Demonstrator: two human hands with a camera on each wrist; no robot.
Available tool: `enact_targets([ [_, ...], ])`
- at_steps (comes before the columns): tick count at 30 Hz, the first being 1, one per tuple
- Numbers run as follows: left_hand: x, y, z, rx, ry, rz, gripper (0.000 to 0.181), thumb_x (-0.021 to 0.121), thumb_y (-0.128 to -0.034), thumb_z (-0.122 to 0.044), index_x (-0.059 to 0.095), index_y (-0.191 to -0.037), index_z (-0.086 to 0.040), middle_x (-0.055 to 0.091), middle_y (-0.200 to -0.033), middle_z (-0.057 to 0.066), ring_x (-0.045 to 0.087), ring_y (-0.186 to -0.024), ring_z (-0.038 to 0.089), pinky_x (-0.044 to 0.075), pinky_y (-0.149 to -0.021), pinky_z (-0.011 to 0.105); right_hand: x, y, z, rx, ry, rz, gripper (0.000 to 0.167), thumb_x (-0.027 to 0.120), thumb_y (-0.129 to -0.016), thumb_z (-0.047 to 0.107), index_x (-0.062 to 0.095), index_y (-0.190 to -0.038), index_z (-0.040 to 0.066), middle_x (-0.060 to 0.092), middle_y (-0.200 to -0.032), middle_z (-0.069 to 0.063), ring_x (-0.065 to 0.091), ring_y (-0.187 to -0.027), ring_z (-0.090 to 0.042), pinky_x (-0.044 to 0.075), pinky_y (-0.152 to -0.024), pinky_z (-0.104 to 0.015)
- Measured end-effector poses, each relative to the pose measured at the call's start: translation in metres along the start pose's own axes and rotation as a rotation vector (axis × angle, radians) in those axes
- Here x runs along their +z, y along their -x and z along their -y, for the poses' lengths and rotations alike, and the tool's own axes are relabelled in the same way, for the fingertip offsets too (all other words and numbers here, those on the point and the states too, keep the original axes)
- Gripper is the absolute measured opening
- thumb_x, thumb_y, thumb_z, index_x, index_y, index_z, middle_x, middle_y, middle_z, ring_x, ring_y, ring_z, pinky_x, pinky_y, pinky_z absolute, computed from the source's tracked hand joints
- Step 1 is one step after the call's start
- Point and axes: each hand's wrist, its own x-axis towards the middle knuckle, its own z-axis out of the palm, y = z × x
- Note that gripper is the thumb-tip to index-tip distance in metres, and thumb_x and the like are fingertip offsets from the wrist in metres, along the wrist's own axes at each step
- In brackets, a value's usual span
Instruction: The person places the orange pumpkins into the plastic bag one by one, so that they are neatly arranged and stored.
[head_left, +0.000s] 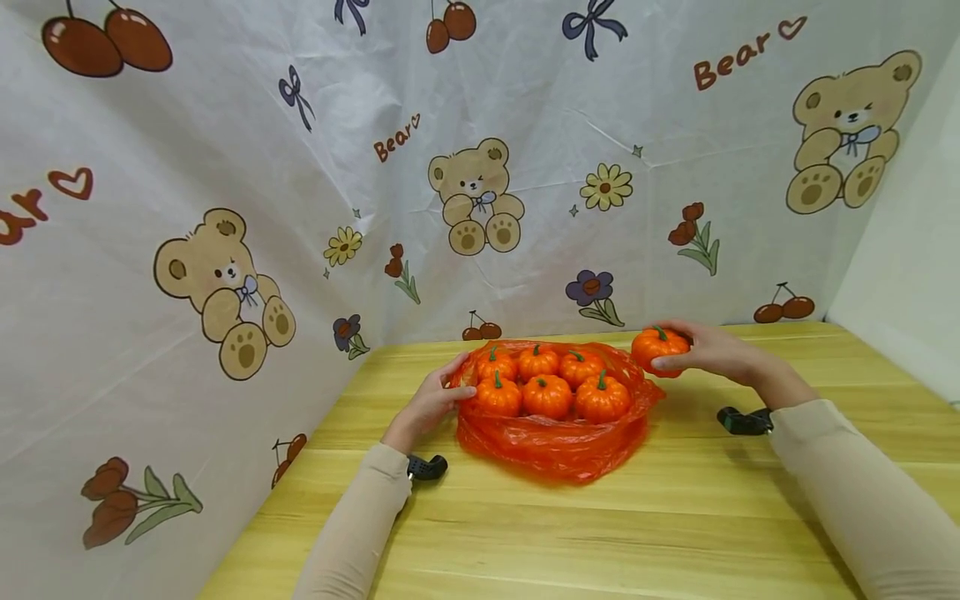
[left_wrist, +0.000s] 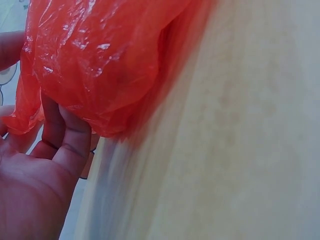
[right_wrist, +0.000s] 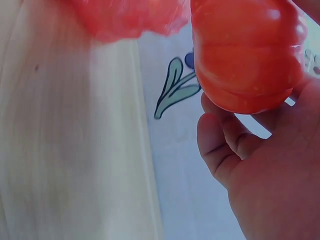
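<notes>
A red plastic bag (head_left: 555, 446) lies spread with its mouth upward, and several small orange pumpkins (head_left: 547, 397) with green stems sit inside. At the bag's left side, my left hand (head_left: 432, 402) holds the rim, thumb over the edge. In the left wrist view its fingers (left_wrist: 70, 131) bend against the crinkled plastic (left_wrist: 100, 65). My right hand (head_left: 708, 350) grips another small pumpkin (head_left: 651, 350) just beyond the bag's right edge. Seen from the right wrist, this pumpkin (right_wrist: 247, 55) is between thumb and fingers, beside the bag.
The bag rests on a wooden table (head_left: 525, 533). Behind and to the left hangs a white cloth (head_left: 525, 100) printed with bears and flowers. A white wall (head_left: 915, 275) stands at the right. Black wrist devices (head_left: 427, 467) sit beneath both wrists.
</notes>
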Motion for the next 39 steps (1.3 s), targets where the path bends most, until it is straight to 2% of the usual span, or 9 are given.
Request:
enact_targets([
  [12,0.0,0.002,0.004,-0.011,0.005,-0.008,0.082,0.066,-0.096,-0.003,0.025,-0.165,-0.017,0.023,-0.171,0.011,0.042,-0.146,0.038,0.056,-0.104,0.038,0.019,-0.011,0.036,-0.042,0.024,0.063,0.071,0.077,-0.091,0.036,0.047,-0.151,0.014,0.06,-0.137,-0.012,0.058,-0.12,-0.029,0.054,-0.098,-0.038],
  [21,0.0,0.002,0.001,-0.013,0.005,0.012,0.082,0.065,-0.0966,-0.003,0.023,-0.166,-0.017,0.02,-0.172,0.009,0.039,-0.149,0.038,0.054,-0.107,0.038,0.034,-0.026,0.061,-0.06,0.02,0.131,0.069,0.082,-0.087,0.036,0.05,-0.146,0.019,0.06,-0.132,-0.011,0.06,-0.114,-0.027,0.057,-0.093,-0.033],
  [31,-0.001,0.001,-0.002,0.002,0.01,0.025,0.083,0.065,-0.0964,-0.002,0.022,-0.166,-0.017,0.021,-0.171,0.011,0.039,-0.148,0.037,0.055,-0.105,0.036,0.052,-0.041,0.08,-0.088,0.044,0.199,0.074,0.085,-0.083,0.036,0.05,-0.146,0.022,0.059,-0.132,-0.009,0.06,-0.114,-0.027,0.059,-0.093,-0.035],
  [35,0.0,0.001,-0.003,0.01,0.007,0.022,0.082,0.064,-0.0967,-0.001,0.023,-0.166,-0.017,0.024,-0.17,0.011,0.041,-0.146,0.036,0.056,-0.103,0.034,0.06,-0.046,0.084,-0.13,0.075,0.213,0.073,0.086,-0.082,0.033,0.051,-0.144,0.022,0.056,-0.136,-0.008,0.059,-0.117,-0.027,0.057,-0.096,-0.037],
  [39,0.0,0.001,-0.004,0.012,0.003,0.027,0.082,0.064,-0.097,-0.002,0.022,-0.166,-0.016,0.024,-0.17,0.011,0.041,-0.146,0.036,0.056,-0.103,0.033,0.068,-0.05,0.086,-0.155,0.114,0.235,0.072,0.087,-0.079,0.029,0.053,-0.142,0.022,0.056,-0.135,-0.007,0.059,-0.114,-0.026,0.057,-0.093,-0.036],
])
